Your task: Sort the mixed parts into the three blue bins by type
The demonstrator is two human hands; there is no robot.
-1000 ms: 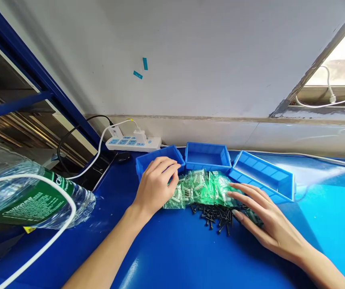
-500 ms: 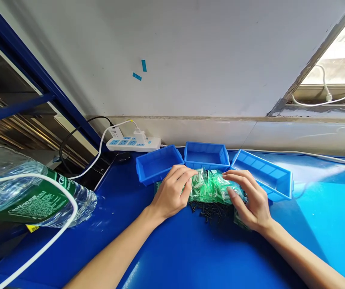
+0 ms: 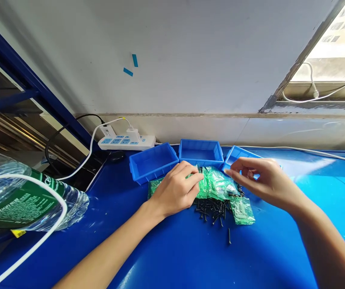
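My left hand rests with curled fingers over the left part of a row of green plastic packets, its fingertips closed at the edge of one. Small light pieces show faintly through the clear film. My right hand is raised in front of the right blue bin, thumb and forefinger pinched together; anything between them is too small to make out. Below the packets lies a pile of black screws, with a single screw apart in front. A small green packet lies at the pile's right.
Behind the packets stand a left blue bin, a middle blue bin and a right blue bin, partly hidden. A power strip lies by the wall. At left are a large water bottle and a white cable.
My right hand has lifted off the packets and moved right, its fingers drawing together. The small right packet and more screws are now uncovered. My left hand stays at the packets; the view has shifted slightly.
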